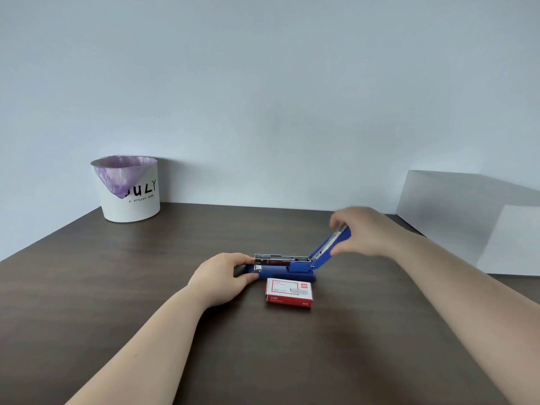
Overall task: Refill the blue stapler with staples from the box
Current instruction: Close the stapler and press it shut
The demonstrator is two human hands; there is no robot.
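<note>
The blue stapler (287, 271) lies on the dark wooden table (122, 287) with its base flat and its metal staple channel bared. Its blue top cover (328, 245) is swung up and back to the right. My left hand (225, 277) grips the front end of the base between thumb and fingers. My right hand (361, 232) holds the raised end of the cover and is slightly blurred. A red and white staple box (289, 293) lies shut on the table just in front of the stapler, touched by neither hand.
A white bin (131, 197) with a purple liner stands at the table's back left by the wall. A white box-like block (473, 220) sits at the back right edge. The pale wall runs close behind the table.
</note>
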